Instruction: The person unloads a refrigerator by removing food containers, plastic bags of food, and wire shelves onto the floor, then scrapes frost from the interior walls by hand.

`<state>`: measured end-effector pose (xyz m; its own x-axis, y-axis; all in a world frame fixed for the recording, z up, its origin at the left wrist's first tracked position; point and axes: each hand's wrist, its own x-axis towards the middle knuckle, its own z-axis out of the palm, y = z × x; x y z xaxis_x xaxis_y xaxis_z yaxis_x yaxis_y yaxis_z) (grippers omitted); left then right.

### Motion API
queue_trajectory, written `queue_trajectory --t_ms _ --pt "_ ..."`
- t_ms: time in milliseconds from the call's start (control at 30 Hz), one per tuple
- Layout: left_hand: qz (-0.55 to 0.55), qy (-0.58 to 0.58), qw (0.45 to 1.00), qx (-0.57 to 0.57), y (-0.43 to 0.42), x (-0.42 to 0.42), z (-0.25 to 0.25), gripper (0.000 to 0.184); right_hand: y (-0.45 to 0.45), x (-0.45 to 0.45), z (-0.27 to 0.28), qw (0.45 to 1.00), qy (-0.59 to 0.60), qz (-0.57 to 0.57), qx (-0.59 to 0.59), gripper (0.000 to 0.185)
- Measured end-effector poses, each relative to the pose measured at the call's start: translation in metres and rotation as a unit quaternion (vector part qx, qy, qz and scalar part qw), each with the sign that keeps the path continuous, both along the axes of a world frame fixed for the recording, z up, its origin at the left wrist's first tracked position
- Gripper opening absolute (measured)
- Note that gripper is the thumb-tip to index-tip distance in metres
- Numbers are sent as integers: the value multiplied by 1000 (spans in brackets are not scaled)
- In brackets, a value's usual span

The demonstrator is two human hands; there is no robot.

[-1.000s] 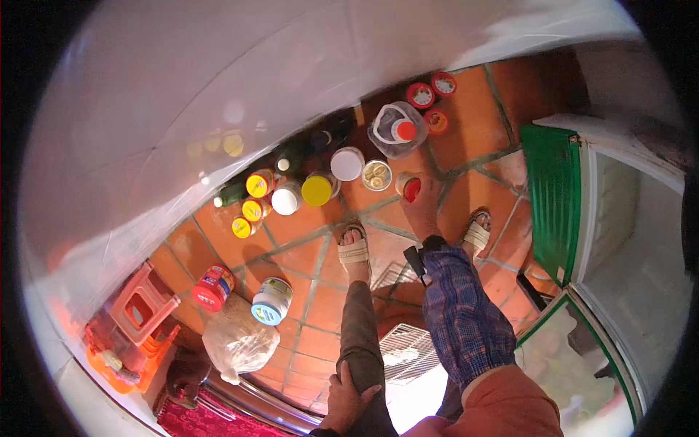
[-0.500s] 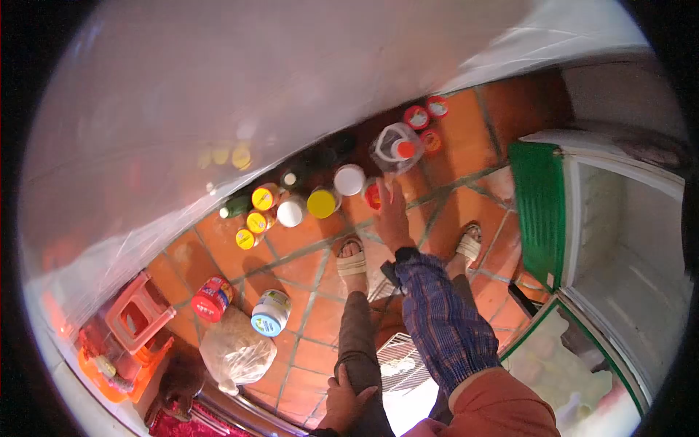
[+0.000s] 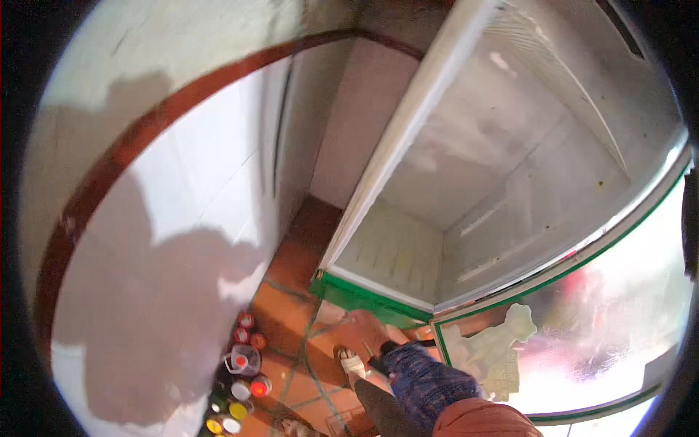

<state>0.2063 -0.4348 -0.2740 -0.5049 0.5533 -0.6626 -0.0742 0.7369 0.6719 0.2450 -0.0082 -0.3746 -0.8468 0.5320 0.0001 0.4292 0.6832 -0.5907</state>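
My right hand [image 3: 368,329], smeared by motion, reaches out from a blue plaid sleeve over the tiled floor. It is close to the green lower edge [image 3: 371,300] of an open fridge cabinet [image 3: 408,240]; whether it touches cannot be made out. Nothing clear shows in its fingers. Down at the left stands a jar with a red lid [image 3: 260,387], apart from the hand. Beside it are a clear plastic jug with a red cap [image 3: 244,360], a white-lidded jar [image 3: 240,391] and a yellow-lidded jar [image 3: 238,411]. My left hand is out of the picture.
The cabinet's glass door [image 3: 568,335], green-framed with a torn patch on it, stands open at right. Several red-lidded jars [image 3: 242,335] line the white wall [image 3: 211,175]. My sandalled foot [image 3: 351,362] is on the orange tiles [image 3: 280,313].
The view has swung right toward the open cabinet. My right hand has left the red-lidded jar, which stays on the floor, and moved toward the cabinet. My left hand has gone out of view.
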Motion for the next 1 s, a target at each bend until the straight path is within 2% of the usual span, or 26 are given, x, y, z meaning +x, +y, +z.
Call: queue_trajectory --t_ms 67,133,167,200,233,267,300,367,433,500,600,633,667,700,767,867,900,1000 --pt "-21 132 986 99 87 -73 27 54 59 -26 52 985 25 -139 100 26" --pt "-24 231 956 178 174 -127 79 47 138 -24 85 975 63 -198 -78 28" --pt "-31 285 924 254 218 -149 132 37 162 -25 116 956 102 -230 -150 25" --pt "-3 319 906 280 255 -164 157 37 180 -23 149 930 138 -260 -221 25" --pt "-3 353 882 312 299 -170 210 41 201 -14 170 914 208 -251 -240 27" --pt "6 347 876 336 331 -193 223 51 215 -10 184 896 271 -245 -252 29" --pt "16 362 807 466 366 -197 256 64 232 -7 194 890 276 -256 -257 29" --pt "53 403 777 481 429 -202 305 78 277 -5 212 813 390 -246 -356 28" --pt "60 461 720 515 473 -205 338 89 316 -1 224 802 423 -248 -340 27" --pt "94 473 703 523 502 -222 354 86 350 -6 234 796 448 -261 -312 26" --pt "138 479 675 545 541 -224 352 76 408 3 247 780 462 -278 -317 21" --pt "151 478 717 484 549 -227 350 66 424 6 251 866 380 -303 -120 14" --pt "152 479 719 481 552 -227 348 66 441 7 253 906 277 -309 82 9" --pt "164 493 699 491 553 -225 344 61 469 7 241 907 275 -308 79 9" --pt "191 507 656 526 558 -237 329 54 523 1 220 816 500 -279 -82 14" --pt "217 453 656 564 558 -232 326 55 567 -1 212 805 517 -271 -106 14" --pt "246 445 635 582 559 -240 315 55 535 -3 245 878 337 -319 121 16" --pt "283 418 643 576 562 -231 317 47 567 -5 227 885 276 -336 169 18"
